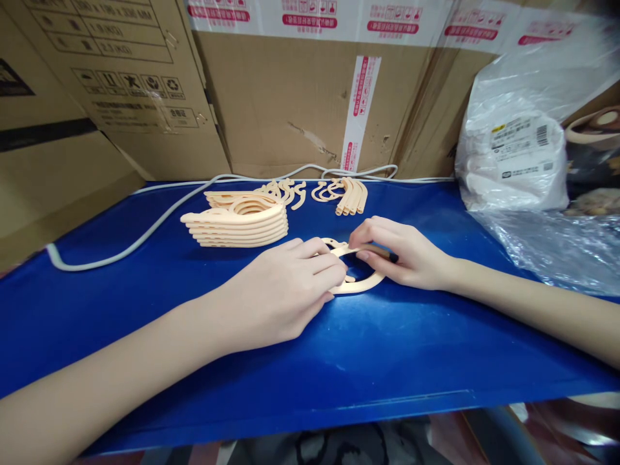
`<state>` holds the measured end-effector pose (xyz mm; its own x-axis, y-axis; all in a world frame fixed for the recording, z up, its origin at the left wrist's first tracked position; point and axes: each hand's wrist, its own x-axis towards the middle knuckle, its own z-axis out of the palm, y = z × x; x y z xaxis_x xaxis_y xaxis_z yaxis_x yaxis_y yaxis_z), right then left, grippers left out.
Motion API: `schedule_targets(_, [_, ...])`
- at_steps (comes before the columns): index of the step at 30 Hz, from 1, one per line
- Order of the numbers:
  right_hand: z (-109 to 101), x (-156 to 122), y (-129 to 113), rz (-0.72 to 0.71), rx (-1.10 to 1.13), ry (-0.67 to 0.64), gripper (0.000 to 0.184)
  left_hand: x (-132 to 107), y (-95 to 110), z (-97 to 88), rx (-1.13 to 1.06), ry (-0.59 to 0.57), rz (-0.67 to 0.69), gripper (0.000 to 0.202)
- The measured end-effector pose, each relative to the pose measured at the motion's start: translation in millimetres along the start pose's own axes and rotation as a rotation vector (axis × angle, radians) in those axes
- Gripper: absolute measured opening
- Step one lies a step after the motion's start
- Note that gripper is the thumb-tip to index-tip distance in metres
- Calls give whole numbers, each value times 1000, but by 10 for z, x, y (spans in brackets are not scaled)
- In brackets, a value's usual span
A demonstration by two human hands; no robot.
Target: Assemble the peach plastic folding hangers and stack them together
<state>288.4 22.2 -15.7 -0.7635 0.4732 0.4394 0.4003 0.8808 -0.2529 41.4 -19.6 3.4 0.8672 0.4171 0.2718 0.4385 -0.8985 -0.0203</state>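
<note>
Fingers closed, my left hand (303,281) grips the left side of a cream plastic hanger (362,285) on the blue table. My right hand (407,252) pinches the upper right part of the same hanger, thumb below and fingers above. Both hands cover much of the piece, including its left end. Just beyond my left hand sits a neat stack of matching cream hanger pieces (237,229). Small cream hooks (296,194) lie loose behind that stack. Farther right, several curved cream tubes (352,197) rest side by side, next to more hooks (322,191).
A white cable (167,229) winds along the back and left of the blue table (349,374). Cardboard boxes (290,97) form a wall behind it. On the right stand a clear-wrapped white package (520,155) and crumpled plastic film (542,242).
</note>
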Motion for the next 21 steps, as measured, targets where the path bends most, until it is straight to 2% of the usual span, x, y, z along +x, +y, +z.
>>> schedule_targets(8, [-14,23,-10,76,13,-4,19,-2,36,-39,-115,-40,24,13])
schedule_targets(15, [38,31,76,185,-117,55,28,8,123,-46,-194,-33,102,9])
schedule_targets(21, [66,46,100,199,-156,-28,35,28,172,-41,-220,-36,135,8])
